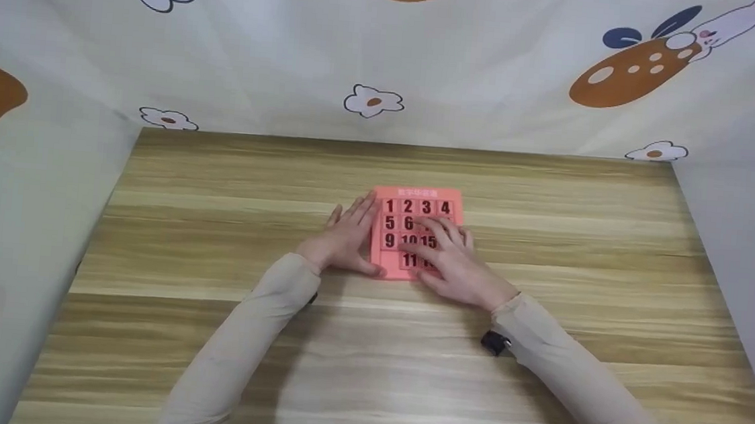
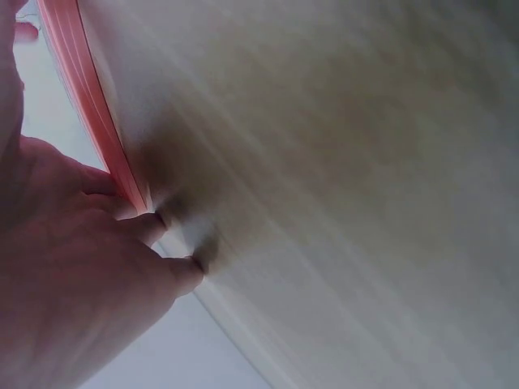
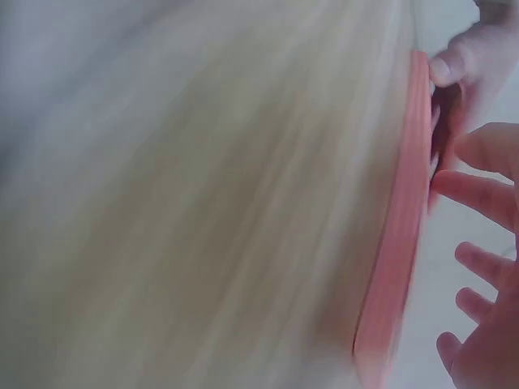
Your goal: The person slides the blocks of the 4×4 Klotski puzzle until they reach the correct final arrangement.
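A pink sliding number puzzle (image 1: 389, 261) lies flat on the table, its tiles printed with dark numerals. Its top row reads 1 to 4, and the lower left slot holds no tile. My left hand (image 1: 343, 241) rests along the puzzle's left edge, fingers extended and thumb at the lower left corner. Over the right part of the tiles spreads my right hand (image 1: 464, 269), its fingertips near the tile marked 10 (image 1: 409, 240). That hand covers several tiles on the right. The puzzle's pink side (image 3: 396, 243) shows in the right wrist view, beside the spread right fingers.
The wood-grain table (image 1: 218, 179) extends around the puzzle. A pale cloth (image 1: 269, 48) with flowers and carrots hangs behind the back edge, and pale walls flank both sides. A small black device (image 1: 494, 342) sits at the right wrist.
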`<state>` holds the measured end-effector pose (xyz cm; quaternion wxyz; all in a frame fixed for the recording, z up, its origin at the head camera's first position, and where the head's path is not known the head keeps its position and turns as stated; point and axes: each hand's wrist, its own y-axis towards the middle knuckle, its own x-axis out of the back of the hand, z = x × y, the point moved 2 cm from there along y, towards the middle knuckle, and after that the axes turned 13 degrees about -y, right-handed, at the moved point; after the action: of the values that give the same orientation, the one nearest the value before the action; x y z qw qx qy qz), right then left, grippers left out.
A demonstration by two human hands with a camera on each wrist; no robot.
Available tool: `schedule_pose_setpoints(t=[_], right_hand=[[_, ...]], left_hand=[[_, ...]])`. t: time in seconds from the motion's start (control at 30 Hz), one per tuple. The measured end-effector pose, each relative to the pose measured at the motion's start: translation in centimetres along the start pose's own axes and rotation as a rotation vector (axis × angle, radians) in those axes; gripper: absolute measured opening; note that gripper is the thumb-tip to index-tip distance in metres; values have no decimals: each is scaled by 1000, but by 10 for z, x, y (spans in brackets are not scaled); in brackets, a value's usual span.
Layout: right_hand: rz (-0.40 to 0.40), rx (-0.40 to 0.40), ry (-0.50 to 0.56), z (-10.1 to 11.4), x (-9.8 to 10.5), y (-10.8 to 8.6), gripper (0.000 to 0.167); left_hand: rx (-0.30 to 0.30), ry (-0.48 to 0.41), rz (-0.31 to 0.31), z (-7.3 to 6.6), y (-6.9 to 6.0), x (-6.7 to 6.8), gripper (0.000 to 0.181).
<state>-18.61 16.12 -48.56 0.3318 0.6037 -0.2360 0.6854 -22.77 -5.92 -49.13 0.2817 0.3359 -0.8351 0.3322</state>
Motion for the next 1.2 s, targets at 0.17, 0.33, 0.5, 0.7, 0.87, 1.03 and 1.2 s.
schedule_pose_setpoints(t=[0.17, 0.33, 0.5, 0.7, 0.87, 1.03, 1.2], right_hand=[[36, 13, -38, 7, -2, 11, 45], [45, 67, -9, 9, 3, 7, 36], [-2, -6, 11, 6, 8, 4, 34], [20, -40, -11, 4, 6, 6, 40], [61, 44, 3, 4, 5, 6, 47], [-39, 94, 80, -4, 13, 4, 18], [-37, 71, 11, -11, 15, 1, 18]], left_hand=[[12, -7, -2, 0, 0, 0, 128], [19, -9, -1, 0, 0, 0, 129], [20, -23, -9, 1, 0, 1, 130], [-7, -12, -11, 0, 0, 1, 128], [-9, -14, -7, 0, 1, 0, 128], [6, -12, -3, 0, 1, 0, 130], [23, -2, 3, 0, 2, 0, 131]])
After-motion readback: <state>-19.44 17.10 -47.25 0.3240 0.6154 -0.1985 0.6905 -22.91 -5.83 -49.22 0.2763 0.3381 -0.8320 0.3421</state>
